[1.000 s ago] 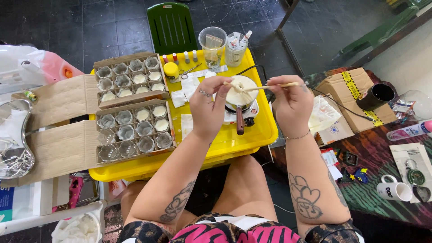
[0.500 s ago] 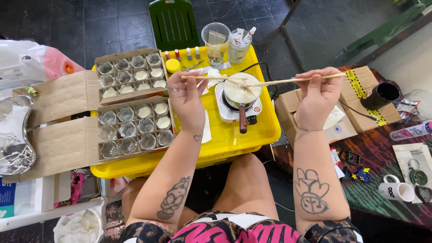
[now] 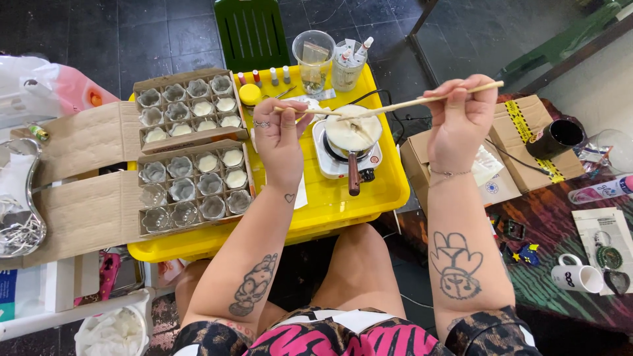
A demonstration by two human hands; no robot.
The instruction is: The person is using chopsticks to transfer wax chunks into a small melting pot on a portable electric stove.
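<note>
1. The left hand [image 3: 277, 135] is closed on a short wooden stick [image 3: 306, 111], held level above the yellow tray [image 3: 382, 191], its tip pointing right toward the pot [image 3: 354, 131].
2. The right hand [image 3: 459, 122] pinches a longer wooden stick [image 3: 422, 101] between fingers and thumb; it slopes down to the left and its tip meets the short stick's tip over the pot's rim.
3. The pot holds pale, creamy wax and sits on a small white hotplate [image 3: 330, 161] on the tray, its brown handle [image 3: 353, 181] pointing toward the person.
4. Left of the hotplate lie two cardboard boxes [image 3: 191, 184] with rows of small glass cups; several cups are filled with white wax, the others look clear.
5. At the tray's far edge stand two clear plastic cups [image 3: 313, 56], small bottles [image 3: 273, 76] and a yellow jar [image 3: 250, 97].
6. To the right, on a patterned cloth, are a white mug [image 3: 577, 278], a black mug [image 3: 554, 140] and a cardboard box [image 3: 527, 132].
</note>
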